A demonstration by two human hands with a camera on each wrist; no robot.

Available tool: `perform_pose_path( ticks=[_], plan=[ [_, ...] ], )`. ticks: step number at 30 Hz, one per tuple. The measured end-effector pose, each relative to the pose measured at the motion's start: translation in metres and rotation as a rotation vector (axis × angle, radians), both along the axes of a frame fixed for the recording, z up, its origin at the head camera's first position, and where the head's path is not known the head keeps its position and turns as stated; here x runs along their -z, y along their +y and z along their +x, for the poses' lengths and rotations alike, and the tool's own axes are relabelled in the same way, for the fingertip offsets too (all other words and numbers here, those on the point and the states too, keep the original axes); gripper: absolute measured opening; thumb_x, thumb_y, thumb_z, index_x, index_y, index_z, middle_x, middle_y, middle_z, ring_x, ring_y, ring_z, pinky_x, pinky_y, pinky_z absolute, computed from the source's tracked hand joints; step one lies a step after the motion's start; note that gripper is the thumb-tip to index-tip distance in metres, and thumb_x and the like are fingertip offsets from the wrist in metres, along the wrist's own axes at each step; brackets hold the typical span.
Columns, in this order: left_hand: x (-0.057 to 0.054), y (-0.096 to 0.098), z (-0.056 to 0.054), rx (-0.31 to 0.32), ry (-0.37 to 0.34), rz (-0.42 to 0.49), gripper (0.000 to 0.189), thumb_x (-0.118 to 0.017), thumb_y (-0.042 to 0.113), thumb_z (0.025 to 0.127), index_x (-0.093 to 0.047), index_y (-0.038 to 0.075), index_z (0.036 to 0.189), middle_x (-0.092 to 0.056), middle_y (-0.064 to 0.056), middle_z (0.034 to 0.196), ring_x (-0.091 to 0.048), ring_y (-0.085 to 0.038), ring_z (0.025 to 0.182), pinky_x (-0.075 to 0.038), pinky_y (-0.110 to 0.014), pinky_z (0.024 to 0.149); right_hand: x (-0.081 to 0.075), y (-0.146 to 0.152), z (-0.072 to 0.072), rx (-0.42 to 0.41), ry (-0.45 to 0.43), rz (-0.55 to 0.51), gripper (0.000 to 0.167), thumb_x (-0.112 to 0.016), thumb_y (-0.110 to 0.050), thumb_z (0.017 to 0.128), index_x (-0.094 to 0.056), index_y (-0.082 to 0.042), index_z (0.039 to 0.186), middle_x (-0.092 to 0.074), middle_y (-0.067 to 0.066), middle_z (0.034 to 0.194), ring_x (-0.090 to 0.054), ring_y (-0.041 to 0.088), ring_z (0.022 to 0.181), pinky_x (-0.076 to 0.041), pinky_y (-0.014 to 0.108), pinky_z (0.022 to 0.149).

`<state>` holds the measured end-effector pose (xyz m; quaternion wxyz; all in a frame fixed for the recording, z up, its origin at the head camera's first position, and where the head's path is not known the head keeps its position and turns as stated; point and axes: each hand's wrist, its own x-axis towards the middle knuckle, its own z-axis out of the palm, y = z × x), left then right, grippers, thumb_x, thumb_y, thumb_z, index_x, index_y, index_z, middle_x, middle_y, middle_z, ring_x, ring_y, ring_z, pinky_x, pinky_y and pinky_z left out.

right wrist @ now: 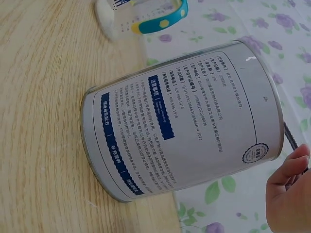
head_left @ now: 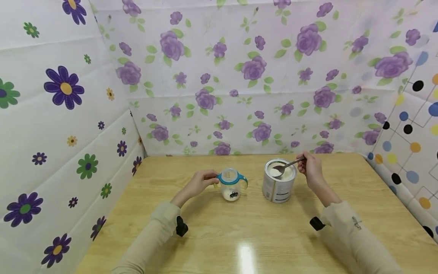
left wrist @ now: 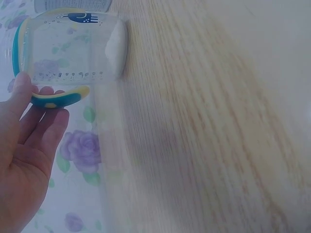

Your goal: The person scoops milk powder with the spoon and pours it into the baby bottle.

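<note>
My left hand (head_left: 202,182) holds one handle (left wrist: 60,99) of a clear baby bottle (head_left: 230,192), its thumb and fingers on either side of it. The bottle stands upright on the table, with a blue ring, two handles and an open top. White powder (left wrist: 116,48) lies in its bottom. Just to the right stands an open milk powder can (head_left: 278,192). My right hand (head_left: 310,169) grips the end of a metal spoon (head_left: 293,163). White powder sits at the spoon's bowl, inside the can's mouth. The can's printed side (right wrist: 194,131) hides most of the spoon in the right wrist view.
A wooden table (head_left: 236,232) carries both containers near its far side. Behind it hangs a rose-patterned cloth (head_left: 253,68), with more patterned cloth at the left (head_left: 65,125) and right (head_left: 410,140). Dark devices sit at both wrists.
</note>
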<state>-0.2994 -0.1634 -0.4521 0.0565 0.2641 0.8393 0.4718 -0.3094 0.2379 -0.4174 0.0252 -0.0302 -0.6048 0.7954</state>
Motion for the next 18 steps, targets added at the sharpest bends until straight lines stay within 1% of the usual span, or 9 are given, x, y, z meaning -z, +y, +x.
perform_pose_path(
  ticks=[3,5,7,12,14,18],
  plan=[
    [0.0088,-0.0015,-0.0078,-0.011,0.01,-0.003,0.024,-0.059,0.012,0.096,-0.067,0.002,0.117,-0.069,-0.021,0.107,-0.067,-0.036,0.098,-0.054,-0.054,0.086,-0.0022,0.0007,0.0015,-0.007,-0.014,-0.03,0.044,-0.031,-0.019,0.107,-0.061,-0.009,0.076,-0.054,-0.005,0.058,-0.049,0.005,0.047,-0.042,0.014,0.041],
    [0.0102,-0.0025,-0.0088,-0.01,0.008,-0.008,0.023,-0.06,0.015,0.096,-0.068,0.004,0.115,-0.07,-0.018,0.106,-0.068,-0.033,0.096,-0.055,-0.053,0.085,-0.0029,0.0004,0.0023,-0.007,-0.027,-0.047,0.045,-0.031,-0.018,0.107,-0.061,-0.009,0.075,-0.054,-0.004,0.058,-0.049,0.005,0.046,-0.042,0.015,0.041],
    [0.0103,-0.0034,-0.0086,-0.009,0.0,-0.009,0.023,-0.061,0.018,0.096,-0.069,0.007,0.114,-0.071,-0.016,0.105,-0.069,-0.03,0.096,-0.055,-0.053,0.085,-0.0026,0.0002,0.0018,-0.004,-0.035,-0.056,0.045,-0.031,-0.018,0.107,-0.061,-0.01,0.075,-0.054,-0.005,0.057,-0.049,0.005,0.045,-0.041,0.015,0.041],
    [0.0092,-0.0044,-0.0093,-0.017,0.008,0.009,0.023,-0.061,0.021,0.095,-0.069,0.01,0.113,-0.071,-0.013,0.103,-0.069,-0.028,0.095,-0.055,-0.053,0.085,-0.0013,0.0001,-0.0029,-0.006,-0.006,-0.081,0.042,-0.032,-0.018,0.107,-0.062,-0.01,0.078,-0.054,-0.005,0.058,-0.049,0.004,0.046,-0.042,0.014,0.042],
    [0.009,-0.0045,-0.01,-0.012,0.015,0.014,0.023,-0.062,0.02,0.095,-0.07,0.009,0.113,-0.071,-0.013,0.103,-0.069,-0.028,0.093,-0.055,-0.054,0.084,-0.0004,0.0007,-0.0041,-0.008,-0.004,-0.096,0.042,-0.032,-0.017,0.106,-0.062,-0.01,0.078,-0.054,-0.005,0.058,-0.049,0.004,0.046,-0.042,0.014,0.041],
    [0.0087,-0.0054,-0.01,-0.008,0.004,0.012,0.023,-0.062,0.02,0.095,-0.069,0.01,0.113,-0.071,-0.012,0.103,-0.069,-0.027,0.093,-0.054,-0.055,0.085,0.0016,0.0014,-0.0053,-0.021,-0.015,-0.116,0.042,-0.03,-0.016,0.106,-0.061,-0.009,0.078,-0.054,-0.005,0.058,-0.05,0.005,0.046,-0.042,0.014,0.041]
  ],
)
